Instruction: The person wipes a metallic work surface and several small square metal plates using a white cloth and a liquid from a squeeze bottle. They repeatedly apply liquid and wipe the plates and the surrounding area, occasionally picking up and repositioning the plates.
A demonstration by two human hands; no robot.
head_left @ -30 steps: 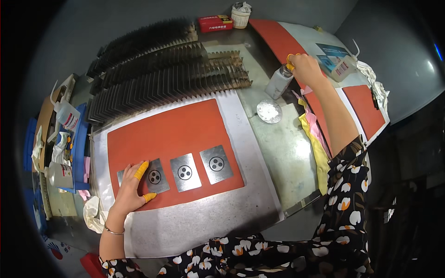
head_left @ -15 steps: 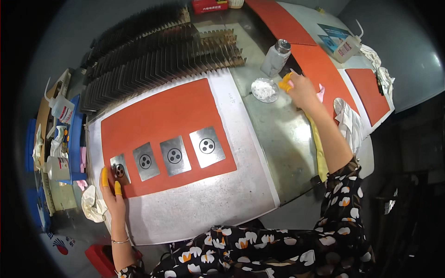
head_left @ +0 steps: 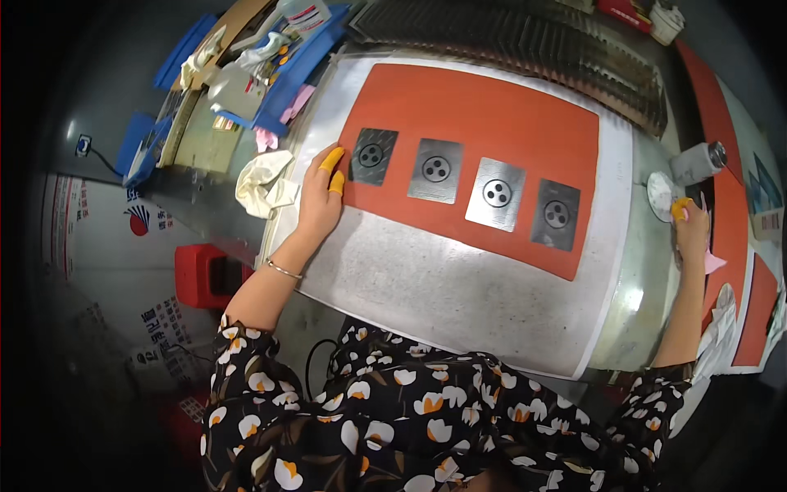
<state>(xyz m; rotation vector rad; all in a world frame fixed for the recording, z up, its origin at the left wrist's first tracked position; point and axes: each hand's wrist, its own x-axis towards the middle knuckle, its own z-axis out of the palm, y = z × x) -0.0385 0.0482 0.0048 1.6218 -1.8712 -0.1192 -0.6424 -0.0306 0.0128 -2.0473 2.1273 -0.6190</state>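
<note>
Leaving capped bottle (head_left: 693,164), your right hand (head_left: 691,230) now sits at rim of white-filled dish (head_left: 661,195), fingers bunched; cannot tell if holding anything. Your left hand (head_left: 318,201), fingers slightly parted, at left edge of orange mat (head_left: 508,111): all four metal plates (head_left: 495,197) on it uncovered.

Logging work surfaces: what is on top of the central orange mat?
Four metal plates, each marked with a circle around three dots, lie on the mat; the left hand is at its left edge. The mat beneath the plates is hidden.
</note>
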